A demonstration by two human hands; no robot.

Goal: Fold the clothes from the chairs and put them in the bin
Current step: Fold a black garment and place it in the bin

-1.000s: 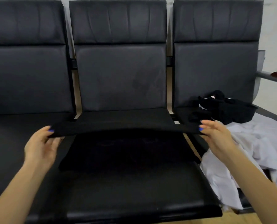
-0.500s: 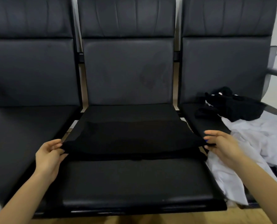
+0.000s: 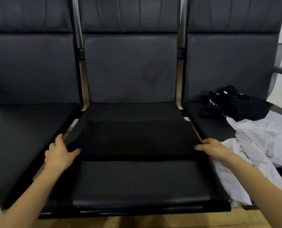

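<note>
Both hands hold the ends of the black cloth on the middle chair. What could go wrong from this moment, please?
1. The folded black garment overhangs both sides of the middle seat; when the left hand and right hand let go, the ends may droop and the fold open.
2. The right hand lies close to the white garment; it might get dragged along.
3. Black on black hides uneven edges.

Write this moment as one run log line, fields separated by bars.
step: folding | black garment on middle seat | left hand, right hand hold its ends | pile: white garment
</note>
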